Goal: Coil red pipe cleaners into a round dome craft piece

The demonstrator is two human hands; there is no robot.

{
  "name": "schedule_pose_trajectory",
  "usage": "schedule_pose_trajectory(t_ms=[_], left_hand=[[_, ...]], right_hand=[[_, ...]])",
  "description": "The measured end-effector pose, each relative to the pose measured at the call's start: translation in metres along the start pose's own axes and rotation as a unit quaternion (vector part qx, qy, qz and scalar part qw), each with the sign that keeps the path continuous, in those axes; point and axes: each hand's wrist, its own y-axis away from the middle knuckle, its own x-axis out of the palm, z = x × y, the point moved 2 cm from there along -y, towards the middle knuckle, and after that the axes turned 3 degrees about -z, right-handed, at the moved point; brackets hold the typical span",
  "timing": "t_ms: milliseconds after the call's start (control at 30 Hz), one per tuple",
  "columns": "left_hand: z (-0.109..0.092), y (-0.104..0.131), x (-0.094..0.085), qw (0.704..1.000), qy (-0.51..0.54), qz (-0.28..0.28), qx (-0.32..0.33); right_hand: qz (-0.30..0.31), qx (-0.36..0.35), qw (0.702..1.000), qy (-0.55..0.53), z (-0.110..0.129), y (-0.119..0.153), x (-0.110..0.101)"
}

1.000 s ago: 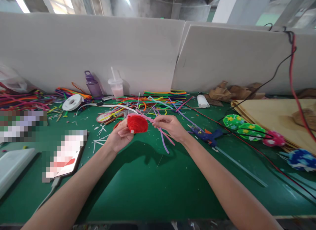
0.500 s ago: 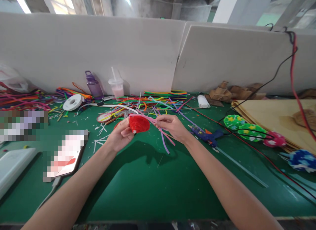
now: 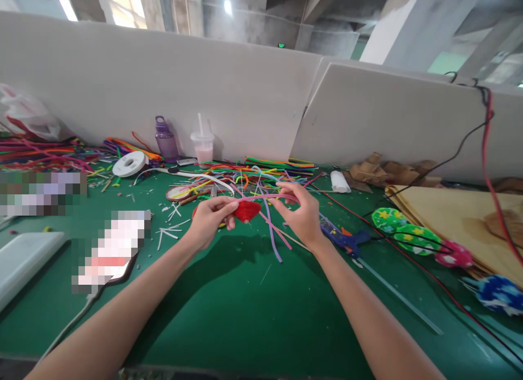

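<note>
My left hand (image 3: 212,219) is closed on a red fuzzy piece (image 3: 247,211), a cone wound in coils. Its thumb presses near the upper rim, where a pink pipe cleaner (image 3: 265,196) lies along the edge. That pipe cleaner stretches across to my right hand (image 3: 300,214), whose curled fingers have its other end running between them; the thumb and forefinger tips stand a little apart. Beneath, on the green table (image 3: 261,314), lie loose purple (image 3: 274,244) and pink stems. Part of the red piece is hidden by the left fingers.
Right of my hands lies a blue glue gun (image 3: 345,239) with a long clear glue stick (image 3: 400,295). Scattered pipe cleaners, a white ribbon spool (image 3: 129,164), a purple bottle (image 3: 166,143) and a lidded cup (image 3: 203,147) line the back. A phone (image 3: 116,249) sits left.
The red piece has tilted so its coiled face shows less. My right hand has slid rightward along the pink pipe cleaner, drawing it out straighter, and its fingers have spread somewhat. The camera view has shifted slightly.
</note>
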Motion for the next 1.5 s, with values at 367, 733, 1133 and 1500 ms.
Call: schedule_pose_trajectory(t_ms=[367, 733, 1133, 1500], left_hand=[[0.006, 0.002, 0.005, 0.999, -0.031, 0.03, -0.009], [0.008, -0.008, -0.008, 0.967, 0.233, -0.007, -0.106], [0.012, -0.001, 0.005, 0.948, 0.252, 0.033, -0.19], [0.005, -0.002, -0.002, 0.994, 0.019, -0.077, 0.075]], right_hand=[[0.098, -0.196, 0.952, 0.216, 0.02, 0.006, 0.009], [-0.106, -0.029, 0.988, 0.111, -0.007, -0.007, -0.015], [0.136, 0.174, 0.965, -0.139, 0.021, 0.01, 0.027], [0.173, 0.232, 0.934, -0.208, 0.008, 0.012, 0.03]])
